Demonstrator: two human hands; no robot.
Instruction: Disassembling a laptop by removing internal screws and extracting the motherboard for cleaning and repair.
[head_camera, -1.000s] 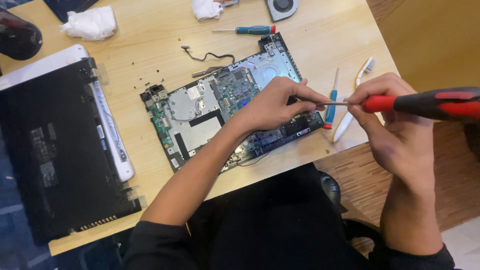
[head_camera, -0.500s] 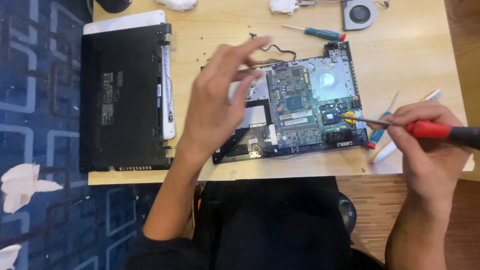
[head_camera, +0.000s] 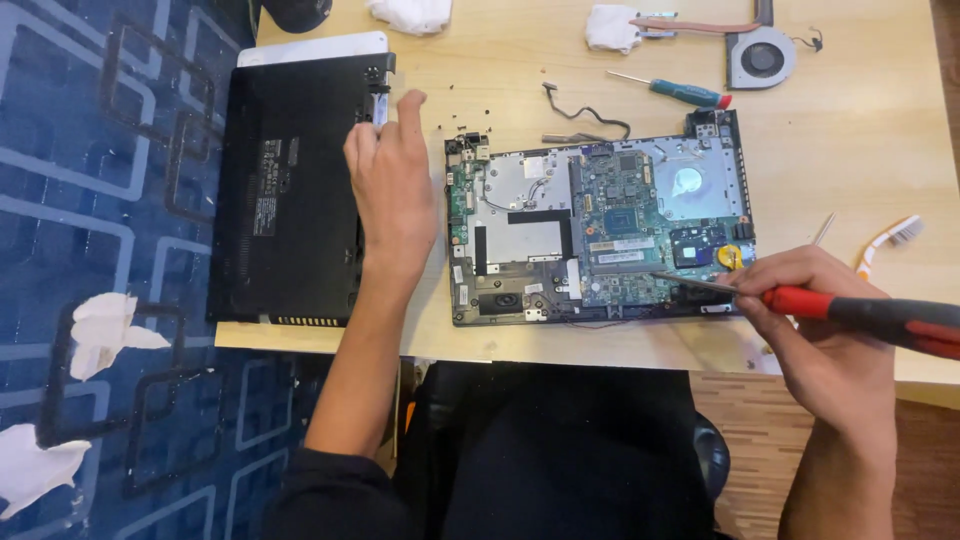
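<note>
Nearest the person, the right hand (head_camera: 815, 320) has its grip closed around a red-and-black screwdriver (head_camera: 870, 312), whose metal tip rests on the near right part of the opened laptop base (head_camera: 600, 230), just beside a yellow coin cell (head_camera: 731, 257). That base, with its green circuit board exposed, lies flat on the wooden tabletop (head_camera: 860, 140) near its front edge, directly ahead of the person.

Left of the laptop base, the left hand (head_camera: 392, 190) lies palm down with fingers loosely extended, its grip holding nothing; it sits between the base and a black laptop cover (head_camera: 290, 190), fingertips reaching the cover's right edge.

Right of the base lie a thin metal tool (head_camera: 823, 229) and a white brush (head_camera: 893, 237).

Beyond the base, a short dark cable (head_camera: 585, 112) and several tiny screws (head_camera: 462, 124) are scattered just past its far edge. Farther still lie a blue-handled screwdriver (head_camera: 675, 91), a round cooling fan with a copper pipe (head_camera: 760, 55), and two crumpled white tissues (head_camera: 612, 27) at the tabletop's far edge.
</note>
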